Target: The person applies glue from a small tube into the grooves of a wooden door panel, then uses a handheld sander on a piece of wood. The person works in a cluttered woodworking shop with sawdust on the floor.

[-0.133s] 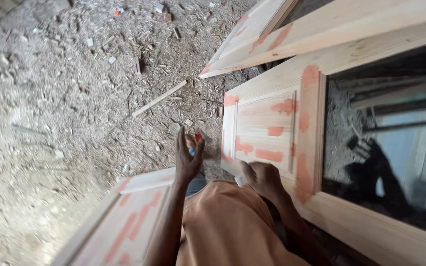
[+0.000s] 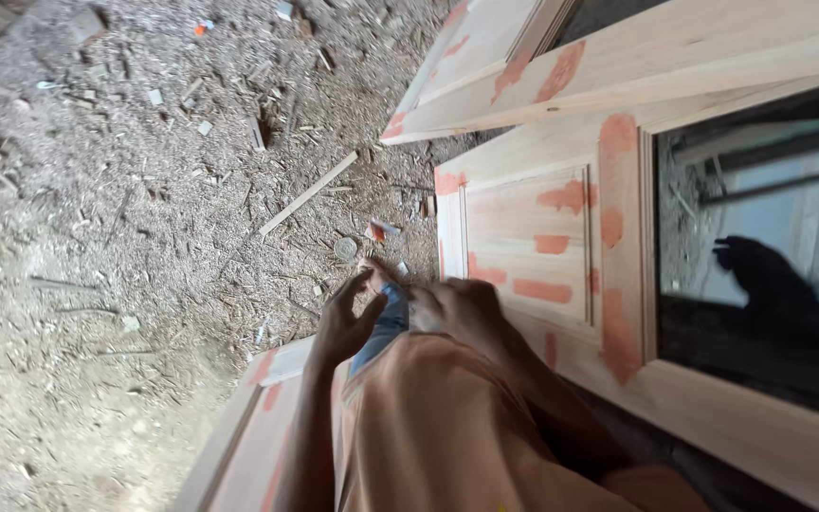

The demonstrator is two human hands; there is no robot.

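My left hand (image 2: 341,327) and right hand (image 2: 457,313) meet just near of the wooden door (image 2: 561,142), at its left lower corner. Between them sits a small blue-grey piece (image 2: 389,324), possibly a folded sheet or pad; motion blur hides what it is. Left fingers (image 2: 357,284) are spread and curled loosely against it. Right fingers are bunched over its other edge; whether they pinch it, I cannot tell.

Door state: orange filler patches (image 2: 550,244) dot the recessed panel, the stiles and the corner joints. All patches look rough and unsmoothed, so I judge filling done and levelling not yet started on this face. The dark glass pane (image 2: 760,256) at right shows a reflection. A second panel (image 2: 258,427) with similar orange marks lies near left, under my arm.

Floor (image 2: 97,237): sawdust, chips, one thin wood strip (image 2: 307,194).
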